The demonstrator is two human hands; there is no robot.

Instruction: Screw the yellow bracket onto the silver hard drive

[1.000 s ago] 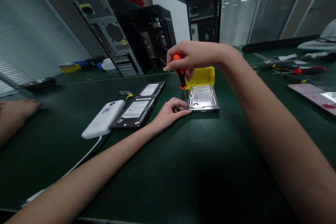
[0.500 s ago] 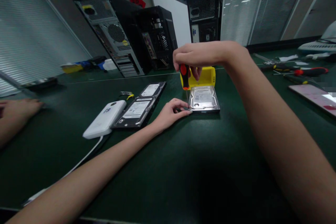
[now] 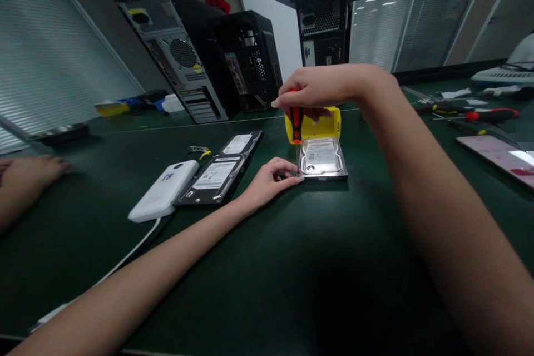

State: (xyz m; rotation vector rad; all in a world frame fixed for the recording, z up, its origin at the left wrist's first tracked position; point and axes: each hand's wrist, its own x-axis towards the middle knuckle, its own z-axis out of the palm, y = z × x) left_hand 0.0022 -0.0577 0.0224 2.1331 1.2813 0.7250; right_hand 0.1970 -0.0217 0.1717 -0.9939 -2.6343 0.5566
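The hard drive point(image 3: 322, 157) lies on the desk point(image 3: 271, 267), cover point(image 3: 321, 147) on, nothing seen removed; the screwdriver point(image 3: 297, 128), grasped by the right hand point(image 3: 307, 90), is set at the corner touched by the left hand point(image 3: 271, 181), its grip unclear.

Dark green table point(image 3: 267, 267) with hard drives point(image 3: 320, 156), phone point(image 3: 494, 157).

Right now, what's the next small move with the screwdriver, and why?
Probably a small turn of the screwdriver: the right hand holds its handle from above, the shaft stands near upright at the hard drive's near-left corner, and the left hand is at that corner. Whether the tip is seated, I can't tell.
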